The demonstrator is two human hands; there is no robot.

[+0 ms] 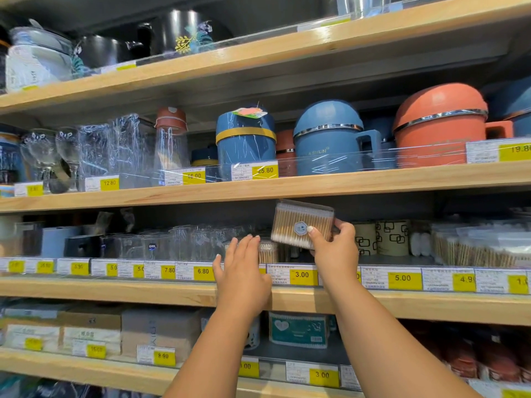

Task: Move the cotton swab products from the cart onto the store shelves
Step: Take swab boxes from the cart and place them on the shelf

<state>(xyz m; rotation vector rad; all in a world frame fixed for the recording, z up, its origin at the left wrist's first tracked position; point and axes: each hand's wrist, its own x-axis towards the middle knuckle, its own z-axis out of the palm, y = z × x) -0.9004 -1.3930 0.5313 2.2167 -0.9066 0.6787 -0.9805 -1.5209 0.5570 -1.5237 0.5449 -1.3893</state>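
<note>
We count four wooden shelves (287, 188) in view. Two hands reach in, a left hand (242, 280) and a right hand (334, 248), and the right grips one clear box of cotton swabs (298, 222). Toward the left end of the second shelf stand two stemmed glasses (38, 152). Along its front edge we count one blue canister (244, 139), one blue lidded mug (327, 139) and one orange lidded mug (436, 127). Two patterned cylinders (392, 238) stand on the third shelf.

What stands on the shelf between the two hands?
Head view: a swab tub stands between the left hand and the right hand holding the swab box.
</note>
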